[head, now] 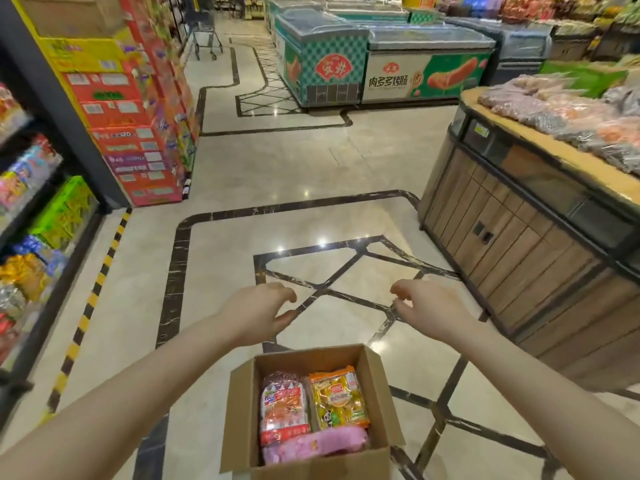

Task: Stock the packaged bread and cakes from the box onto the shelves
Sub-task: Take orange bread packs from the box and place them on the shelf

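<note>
Box (pixel 311 407) open on floor, three bread packs (pixel 284 410) inside

Both empty hands (pixel 258 311) hover above the open box (pixel 242 410) of packages (pixel 337 401).

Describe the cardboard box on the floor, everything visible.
The brown corrugated cardboard box sits upright on the glossy marble-look floor, near the bottom of the view, top flaps folded open and outward. Inside lie three plastic-wrapped packs: a red-and-white bread pack on the left, a yellow-and-orange cake pack on the right, and a pink pack across the near end. Its near edge is cut off by the frame. Both bare hands, left and right, hover open beyond it, touching nothing.
</note>
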`<state>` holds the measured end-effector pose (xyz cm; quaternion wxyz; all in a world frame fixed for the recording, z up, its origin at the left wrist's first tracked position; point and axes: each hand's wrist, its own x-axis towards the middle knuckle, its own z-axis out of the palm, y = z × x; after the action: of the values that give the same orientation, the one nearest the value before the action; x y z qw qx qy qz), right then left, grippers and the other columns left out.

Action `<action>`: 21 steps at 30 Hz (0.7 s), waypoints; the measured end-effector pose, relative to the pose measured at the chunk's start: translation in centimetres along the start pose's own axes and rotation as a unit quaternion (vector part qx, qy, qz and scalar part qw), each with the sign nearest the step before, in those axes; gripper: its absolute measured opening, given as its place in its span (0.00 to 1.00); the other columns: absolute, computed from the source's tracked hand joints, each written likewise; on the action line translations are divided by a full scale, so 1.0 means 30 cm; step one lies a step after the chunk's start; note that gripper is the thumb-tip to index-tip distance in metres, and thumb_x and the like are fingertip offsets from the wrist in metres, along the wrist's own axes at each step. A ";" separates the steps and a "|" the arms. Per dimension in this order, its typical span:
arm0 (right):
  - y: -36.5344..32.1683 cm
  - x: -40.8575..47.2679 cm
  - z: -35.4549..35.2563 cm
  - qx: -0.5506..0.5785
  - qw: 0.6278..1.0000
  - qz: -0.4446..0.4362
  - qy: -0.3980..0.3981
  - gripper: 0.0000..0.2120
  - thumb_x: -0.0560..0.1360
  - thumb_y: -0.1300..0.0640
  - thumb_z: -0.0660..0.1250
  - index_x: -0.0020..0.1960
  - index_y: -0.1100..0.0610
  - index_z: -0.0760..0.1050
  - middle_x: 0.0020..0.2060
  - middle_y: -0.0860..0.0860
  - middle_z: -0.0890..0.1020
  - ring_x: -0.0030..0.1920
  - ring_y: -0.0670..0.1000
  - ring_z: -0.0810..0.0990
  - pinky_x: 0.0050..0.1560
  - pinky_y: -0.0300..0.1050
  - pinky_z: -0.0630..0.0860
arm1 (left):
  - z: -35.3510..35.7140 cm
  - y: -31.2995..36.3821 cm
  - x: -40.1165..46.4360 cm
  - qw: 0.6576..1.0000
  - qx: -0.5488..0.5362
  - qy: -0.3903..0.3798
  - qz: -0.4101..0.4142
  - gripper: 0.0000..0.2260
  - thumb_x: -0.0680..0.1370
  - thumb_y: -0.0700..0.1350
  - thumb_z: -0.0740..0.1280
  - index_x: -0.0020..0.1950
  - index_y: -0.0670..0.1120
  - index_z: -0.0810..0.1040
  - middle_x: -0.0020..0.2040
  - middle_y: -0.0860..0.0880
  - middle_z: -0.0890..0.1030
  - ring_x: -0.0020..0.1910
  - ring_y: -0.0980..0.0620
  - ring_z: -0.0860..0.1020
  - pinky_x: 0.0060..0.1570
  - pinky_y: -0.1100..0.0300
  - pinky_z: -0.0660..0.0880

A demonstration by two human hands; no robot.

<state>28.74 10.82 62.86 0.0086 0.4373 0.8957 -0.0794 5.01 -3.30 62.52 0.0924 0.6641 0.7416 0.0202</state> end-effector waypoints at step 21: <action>0.201 0.323 1.364 0.108 0.978 0.073 -0.162 0.19 0.77 0.53 0.60 0.68 0.53 0.68 0.62 0.52 0.77 0.62 0.56 0.73 0.56 0.48 0.72 | 1.277 -0.215 0.434 0.992 -0.002 -0.116 0.046 0.14 0.78 0.50 0.57 0.61 0.49 0.73 0.58 0.48 0.77 0.57 0.46 0.76 0.51 0.51 0.75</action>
<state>25.29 15.91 20.82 0.1127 0.4811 0.8343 -0.2444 3.66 5.28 22.47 0.1783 0.6953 0.6944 -0.0509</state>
